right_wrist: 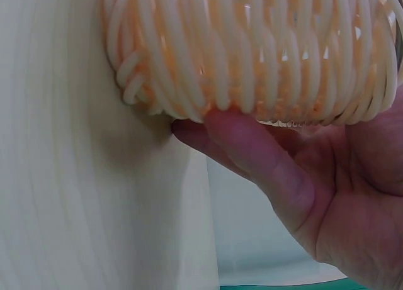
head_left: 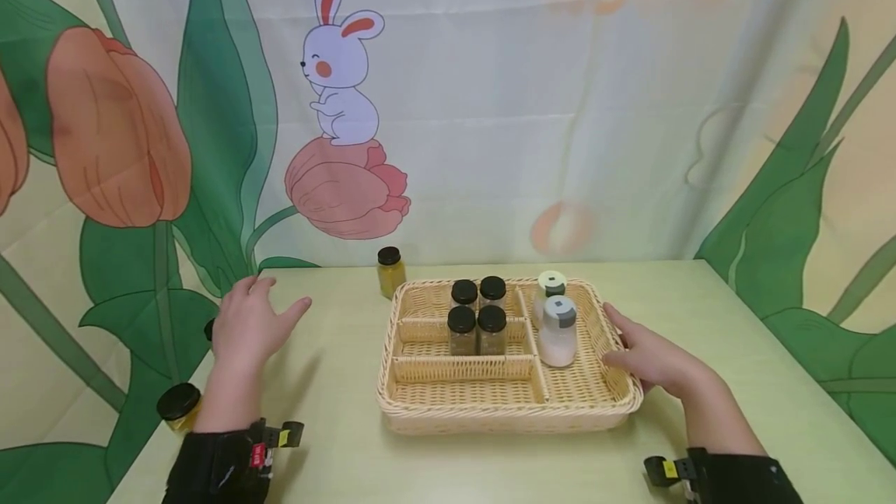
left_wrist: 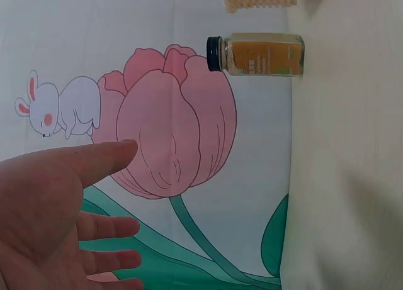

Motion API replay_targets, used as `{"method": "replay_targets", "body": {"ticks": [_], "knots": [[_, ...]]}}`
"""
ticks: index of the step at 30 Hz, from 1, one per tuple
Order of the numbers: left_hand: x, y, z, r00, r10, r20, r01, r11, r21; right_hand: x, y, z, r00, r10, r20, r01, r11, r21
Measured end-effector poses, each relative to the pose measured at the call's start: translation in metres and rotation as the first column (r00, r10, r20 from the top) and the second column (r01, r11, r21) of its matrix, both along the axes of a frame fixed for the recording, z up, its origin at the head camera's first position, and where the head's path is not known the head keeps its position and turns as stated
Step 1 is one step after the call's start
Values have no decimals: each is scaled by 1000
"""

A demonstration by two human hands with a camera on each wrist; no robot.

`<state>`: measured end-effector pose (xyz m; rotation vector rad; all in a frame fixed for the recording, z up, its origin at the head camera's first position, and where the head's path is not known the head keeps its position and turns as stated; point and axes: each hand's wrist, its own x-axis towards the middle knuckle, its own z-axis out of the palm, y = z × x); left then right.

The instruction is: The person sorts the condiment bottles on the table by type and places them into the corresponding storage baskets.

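Observation:
A wicker basket [head_left: 469,369] with compartments stands on the table. My right hand [head_left: 654,356] holds its right side, thumb at the rim; in the right wrist view, fingers [right_wrist: 252,145] lie against the lower edge of the woven wall [right_wrist: 252,57]. Several black-capped spice jars [head_left: 492,330] are grouped across the basket's left compartments. A white-filled shaker [head_left: 558,333] and another pale-lidded shaker [head_left: 551,283] stand in the right compartment. Over the table's left side, my left hand [head_left: 252,321] is spread with nothing in it. Left of the basket stands a yellow spice jar [left_wrist: 264,55], apart from that hand.
A black-capped yellow jar [head_left: 179,404] is at the table's left edge, partly hidden by my left forearm. Another dark lid [head_left: 209,329] peeks out beside the left hand. A printed curtain [head_left: 476,99] hangs behind the table [head_left: 336,442].

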<state>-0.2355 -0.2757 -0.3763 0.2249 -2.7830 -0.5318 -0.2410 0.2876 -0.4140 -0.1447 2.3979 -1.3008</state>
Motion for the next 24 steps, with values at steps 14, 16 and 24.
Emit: {"method": "replay_targets", "body": {"ticks": [14,16,24], "knots": [[0,-16,-8,992,78,96,-76,997,-18,-1,2,-1,1000,-2,12,2,1000,9],[0,-19,-8,990,88,113,-85,996,-26,-1,1,-1,1000,-2,14,2,1000,12],[-1,-25,-12,977,116,179,-119,993,8,-2,1,-1,1000,-4,18,4,1000,18]]}}
